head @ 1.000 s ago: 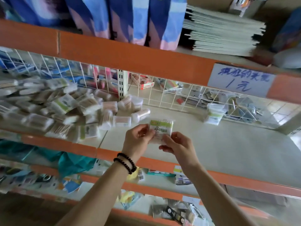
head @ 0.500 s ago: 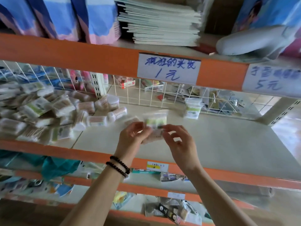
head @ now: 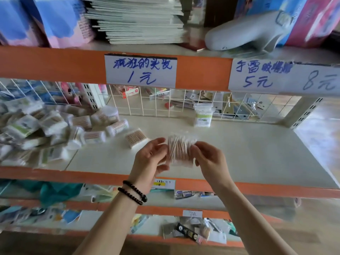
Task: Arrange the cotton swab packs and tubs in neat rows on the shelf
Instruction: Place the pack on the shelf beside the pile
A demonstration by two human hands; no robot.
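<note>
Held pack: clear pack of cotton swabs (head: 181,150), wooden sticks upright, held above the front of the shelf (head: 248,153), between both hands.
Left hand (head: 150,159): fingers curled on the pack's left edge, pinching it.
Right hand (head: 209,159): fingertips pinching the pack's right edge.
Loose pile (head: 42,133): packs and round tubs heaped at shelf left; blurred.
Single pack (head: 136,138): lying flat, just beside the pile.
Standing pack (head: 203,115): upright against the wire grid (head: 147,105), green label, print unreadable.
Price tags: left sign (head: 140,70) reads "1元"; right sign (head: 261,76) reads "5元", with "8元" beside.
</note>
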